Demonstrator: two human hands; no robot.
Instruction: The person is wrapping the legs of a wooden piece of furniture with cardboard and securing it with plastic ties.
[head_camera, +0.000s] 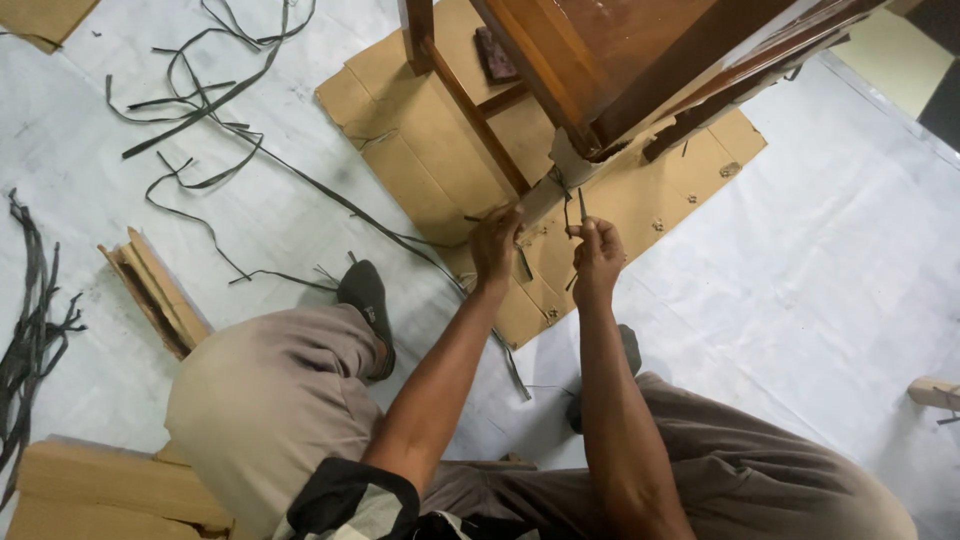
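White plastic sheeting (850, 260) covers the floor, wrinkled, seen from above. Far left edge: bundle of dark cut strapping (30, 330); a folded cardboard scrap (155, 290) just beside it, stacked flat cardboard (90, 490) at the bottom-left corner. Upper left: loose strapping bands (200, 95) curl across the sheet, one running down toward a flattened brown cardboard sheet (420, 140) in the middle. On that sheet stands a dark wooden furniture piece (600, 60), tilted, its leg (550, 190) part-wrapped in torn cardboard. Person sits with knees up, dark shoe (365, 300) at the cardboard's lower-left edge. Left hand (495, 245) grips the wrapped leg end, fingers curled closed on the cardboard wrap. Right hand (597, 258) is just beside it, fingers pinched shut around a thin dark blade-like tool (582, 207), tip up, near the leg; exact tool type too small to tell. Risk, as a judgement: the blade points near the left hand, so a slip off the wrap could nick the fingers or scratch the wood finish; the tilted furniture could shift if the leg is pulled; loose bands by the feet could snag. Packaging is plain brown, no labels or signs readable. Far right edge: pale wooden end (935, 392), and a yellow-green panel (890, 55) at the top-right corner.
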